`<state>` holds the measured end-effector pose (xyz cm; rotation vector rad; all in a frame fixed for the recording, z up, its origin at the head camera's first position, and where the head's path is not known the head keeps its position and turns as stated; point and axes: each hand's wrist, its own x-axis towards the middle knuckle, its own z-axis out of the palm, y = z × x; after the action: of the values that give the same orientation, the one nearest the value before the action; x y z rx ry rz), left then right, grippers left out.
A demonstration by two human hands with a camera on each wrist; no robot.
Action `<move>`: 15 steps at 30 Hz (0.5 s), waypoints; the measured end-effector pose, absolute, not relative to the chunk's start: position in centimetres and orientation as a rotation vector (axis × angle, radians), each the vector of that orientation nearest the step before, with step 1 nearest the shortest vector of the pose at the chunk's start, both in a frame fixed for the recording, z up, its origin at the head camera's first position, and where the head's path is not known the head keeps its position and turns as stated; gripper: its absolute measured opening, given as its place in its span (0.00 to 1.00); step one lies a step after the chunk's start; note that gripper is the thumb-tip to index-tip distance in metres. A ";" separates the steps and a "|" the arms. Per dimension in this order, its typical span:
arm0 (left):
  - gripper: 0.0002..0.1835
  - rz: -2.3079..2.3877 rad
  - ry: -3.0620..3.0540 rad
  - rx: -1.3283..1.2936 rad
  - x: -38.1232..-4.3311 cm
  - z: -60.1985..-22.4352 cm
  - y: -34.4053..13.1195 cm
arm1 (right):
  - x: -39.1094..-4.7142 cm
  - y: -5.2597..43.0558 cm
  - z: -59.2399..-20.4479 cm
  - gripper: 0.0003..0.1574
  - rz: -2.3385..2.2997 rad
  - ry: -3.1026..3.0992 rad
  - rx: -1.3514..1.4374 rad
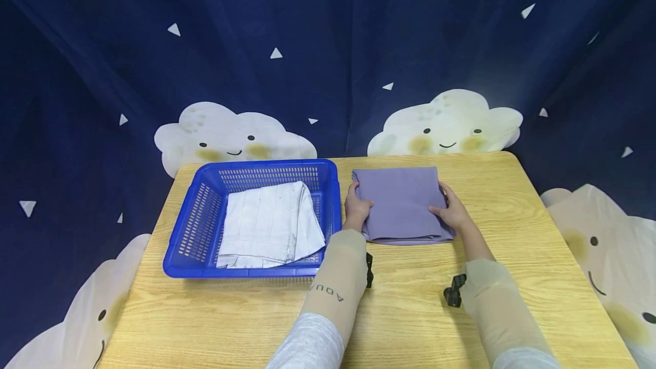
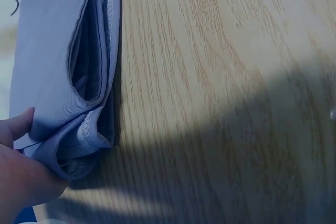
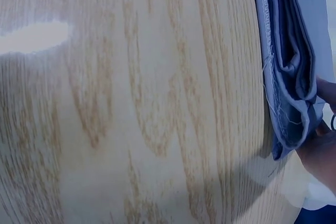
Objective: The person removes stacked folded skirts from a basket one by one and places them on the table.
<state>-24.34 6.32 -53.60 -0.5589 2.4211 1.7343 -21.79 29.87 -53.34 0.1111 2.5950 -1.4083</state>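
A folded purple cloth [image 1: 400,204] lies on the table, several layers thick, with a stitched edge showing along its near side in both wrist views. My left hand [image 1: 356,207] grips its left edge, thumb on top and the other fingers at the side. At the right edge, my right hand [image 1: 452,208] holds the cloth, its thumb over the upper layer. The left wrist view shows the folds of the purple cloth [image 2: 58,51] bunched beside the left hand [image 2: 23,166]. In the right wrist view, the right hand [image 3: 321,148] is partly cut off by the frame.
Left of the purple cloth stands a blue plastic basket [image 1: 176,261] holding a folded white cloth [image 1: 261,224]. The basket's right rim is close to my left hand. The wooden table [image 1: 410,312] ends at the back before a dark blue curtain [image 1: 328,73] with cloud prints.
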 end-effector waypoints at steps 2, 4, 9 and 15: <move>0.36 1.731 2.416 -0.569 -24.3 -53.6 6.4 | -21.8 29.9 -53.4 0.49 -1.406 2.599 0.100; 0.36 1.733 2.409 -0.580 -24.4 -53.5 6.4 | -21.7 29.9 -53.4 0.49 -1.410 2.607 0.087; 0.36 1.735 2.404 -0.590 -24.4 -53.2 6.4 | -21.7 30.1 -53.7 0.48 -1.381 2.656 0.045; 0.37 1.700 2.546 -0.556 -25.1 -54.9 7.0 | -21.3 30.1 -53.7 0.46 -1.313 2.735 0.016</move>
<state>-25.07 6.97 -54.95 -0.5557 2.5459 1.7003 -21.29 30.07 -53.66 0.0159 2.7355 -1.3129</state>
